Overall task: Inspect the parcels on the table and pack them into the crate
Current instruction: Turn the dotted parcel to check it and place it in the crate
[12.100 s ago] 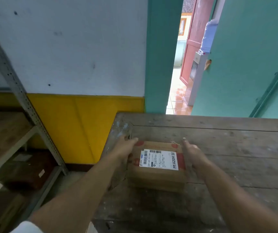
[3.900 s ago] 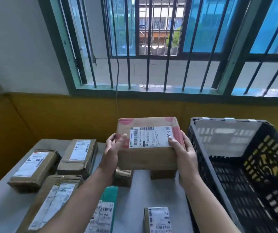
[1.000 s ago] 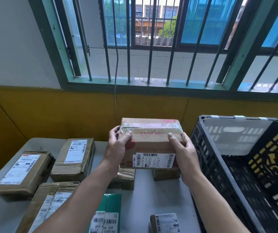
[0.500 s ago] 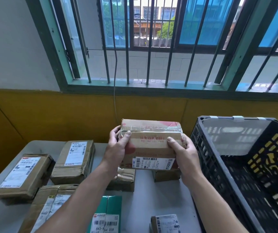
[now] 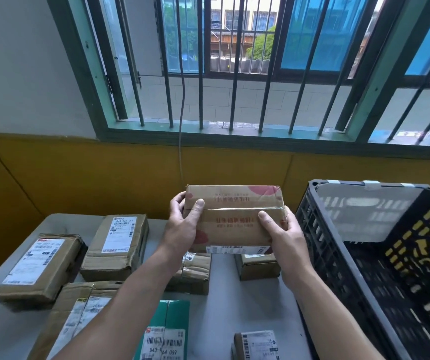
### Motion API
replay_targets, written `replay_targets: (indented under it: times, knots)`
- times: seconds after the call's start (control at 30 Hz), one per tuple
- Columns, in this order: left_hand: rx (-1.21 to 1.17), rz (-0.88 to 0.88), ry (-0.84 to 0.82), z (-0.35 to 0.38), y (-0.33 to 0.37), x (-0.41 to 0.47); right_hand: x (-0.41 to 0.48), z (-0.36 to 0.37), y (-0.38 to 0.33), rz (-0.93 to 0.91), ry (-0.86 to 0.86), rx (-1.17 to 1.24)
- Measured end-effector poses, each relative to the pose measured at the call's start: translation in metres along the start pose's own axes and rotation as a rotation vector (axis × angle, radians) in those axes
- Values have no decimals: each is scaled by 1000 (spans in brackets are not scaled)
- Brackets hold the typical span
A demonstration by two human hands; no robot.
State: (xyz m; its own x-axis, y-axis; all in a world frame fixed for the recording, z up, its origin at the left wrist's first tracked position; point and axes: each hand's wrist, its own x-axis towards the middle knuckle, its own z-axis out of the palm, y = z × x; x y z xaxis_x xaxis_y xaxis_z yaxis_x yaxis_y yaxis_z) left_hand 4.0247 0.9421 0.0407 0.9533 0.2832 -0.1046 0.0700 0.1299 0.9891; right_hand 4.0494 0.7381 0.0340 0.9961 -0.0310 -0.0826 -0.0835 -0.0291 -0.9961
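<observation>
One parcel (image 5: 234,216) crosswise, label (image 5: 237,249) seemingly underneath

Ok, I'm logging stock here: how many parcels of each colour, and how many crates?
Brown cardboard parcels: 7 (one held up, six on the table)
Green parcel: 1
Black crate: 1
Total: 9

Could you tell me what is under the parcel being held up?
On the table: a left small parcel and a right small parcel. The held parcel hides their far ends.
</observation>
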Motion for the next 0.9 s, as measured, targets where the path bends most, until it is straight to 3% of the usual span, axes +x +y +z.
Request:
replay_targets:
  times: [0.9]
  knots:
    - [82,-29,33,11,3,-5,0,-4,-3,15,59,-61]
